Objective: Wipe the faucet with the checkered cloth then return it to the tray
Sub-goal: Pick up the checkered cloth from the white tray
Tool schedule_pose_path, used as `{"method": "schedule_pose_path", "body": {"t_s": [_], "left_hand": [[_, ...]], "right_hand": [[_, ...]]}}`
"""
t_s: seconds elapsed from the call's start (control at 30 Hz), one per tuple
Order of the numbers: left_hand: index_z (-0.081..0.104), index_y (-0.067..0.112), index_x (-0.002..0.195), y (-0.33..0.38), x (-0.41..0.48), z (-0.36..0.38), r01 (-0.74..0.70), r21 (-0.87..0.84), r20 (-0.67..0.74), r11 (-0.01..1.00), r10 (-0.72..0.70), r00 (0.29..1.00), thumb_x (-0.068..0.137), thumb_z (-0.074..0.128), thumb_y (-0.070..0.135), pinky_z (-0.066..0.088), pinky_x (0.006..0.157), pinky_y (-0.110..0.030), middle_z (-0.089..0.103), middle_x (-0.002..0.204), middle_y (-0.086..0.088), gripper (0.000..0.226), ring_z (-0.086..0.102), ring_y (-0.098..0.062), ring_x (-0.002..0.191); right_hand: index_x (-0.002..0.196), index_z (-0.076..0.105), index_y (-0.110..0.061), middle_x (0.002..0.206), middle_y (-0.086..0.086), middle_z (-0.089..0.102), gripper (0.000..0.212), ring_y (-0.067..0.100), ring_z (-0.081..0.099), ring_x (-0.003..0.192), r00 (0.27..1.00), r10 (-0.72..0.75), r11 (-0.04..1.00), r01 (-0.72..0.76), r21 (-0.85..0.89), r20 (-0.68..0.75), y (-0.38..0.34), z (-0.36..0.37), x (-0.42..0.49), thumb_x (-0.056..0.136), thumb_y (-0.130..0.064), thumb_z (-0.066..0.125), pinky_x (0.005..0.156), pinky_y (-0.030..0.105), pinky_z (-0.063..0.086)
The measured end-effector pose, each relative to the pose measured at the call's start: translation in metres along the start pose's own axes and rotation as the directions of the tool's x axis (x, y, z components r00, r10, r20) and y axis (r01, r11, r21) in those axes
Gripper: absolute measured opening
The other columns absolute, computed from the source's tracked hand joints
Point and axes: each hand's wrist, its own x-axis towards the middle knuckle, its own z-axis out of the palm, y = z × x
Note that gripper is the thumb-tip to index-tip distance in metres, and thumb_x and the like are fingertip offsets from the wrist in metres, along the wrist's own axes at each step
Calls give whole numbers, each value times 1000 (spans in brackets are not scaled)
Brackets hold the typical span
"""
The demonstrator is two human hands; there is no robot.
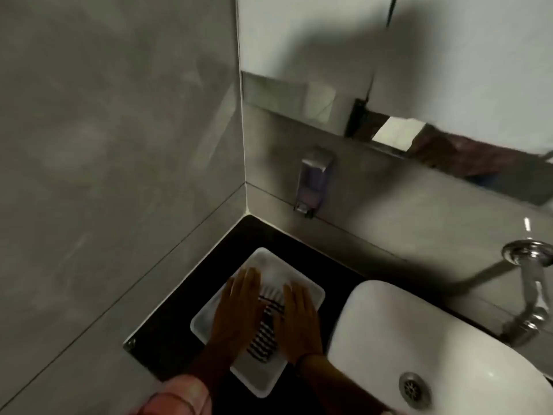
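A white rectangular tray (270, 263) lies on the black counter in the corner. The dark-and-white checkered cloth (267, 330) lies in it, showing between my hands. My left hand (236, 310) rests flat on the cloth's left side with fingers spread. My right hand (299, 319) lies flat on its right side. Both palms press down and cover much of the cloth. The chrome faucet (532, 283) comes out of the wall at the right edge, above the basin, well away from both hands.
A white basin (419, 330) with a metal drain (414, 390) sits right of the tray. A soap dispenser (314, 181) hangs on the back wall above the counter. A grey wall closes the left side. A mirror runs along the upper right.
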Motion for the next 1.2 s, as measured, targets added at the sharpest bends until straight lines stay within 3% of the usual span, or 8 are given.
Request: {"method": "schedule_pose_path", "body": {"t_s": [0.23,0.43,0.67,0.77,0.83,0.93,1.1,1.2], "left_hand": [[-9,10,160,-9,15,48,387,-75,385,919,-331,861,108,36,36,31,120,-49,9,169,-16,74,19,-40,152],[20,10,154,-18,35,32,497,-193,468,846,-366,804,102,57,30,38,113,-53,41,152,-18,67,41,-41,138],[70,19,117,-39,42,38,533,-484,479,694,-299,825,88,73,30,56,93,-38,74,117,-7,32,68,-28,108],[70,18,110,-50,37,26,466,-718,482,516,-114,869,89,70,21,58,87,-42,72,104,-4,22,68,-19,93],[62,5,95,-56,36,11,410,-851,440,327,22,898,87,65,9,52,62,-49,62,79,-19,10,61,-23,66],[57,-1,98,-38,41,-29,323,-921,360,219,160,919,83,65,9,39,50,-32,52,66,-25,19,50,-23,49],[75,14,103,31,54,-95,16,-942,150,334,380,913,78,59,3,60,82,-33,78,96,-2,32,73,-18,94],[77,22,101,90,56,-119,-93,-927,126,363,536,834,79,66,6,58,83,-27,78,98,0,29,73,-14,95]], "right_hand": [[162,12,-12,171,10,9,71,33,9,157,941,92,989,-48,-141,324,9,26,49,104,-41,40,127,48,16],[162,9,-16,159,18,32,76,40,39,139,904,197,966,-113,-233,380,5,36,85,100,-35,50,109,56,39],[144,51,-12,144,15,54,67,34,54,131,870,181,969,-238,69,458,10,19,103,86,-34,75,109,46,47],[130,58,9,128,26,63,64,35,62,120,885,113,954,-223,199,452,16,-6,98,79,-22,81,96,42,52],[118,68,7,104,11,72,55,11,69,98,879,72,925,-236,299,471,22,-28,89,72,-17,85,83,33,53],[111,77,-22,108,-2,80,53,2,74,97,844,13,754,-360,549,536,30,-74,58,61,-11,93,85,35,64],[129,68,-20,135,26,63,53,34,63,121,737,-132,324,-600,731,663,48,-139,-12,79,-15,86,108,65,45],[137,58,-15,126,16,73,59,28,73,109,747,-175,107,-633,767,641,69,-175,-61,84,-25,81,89,41,60]]}}
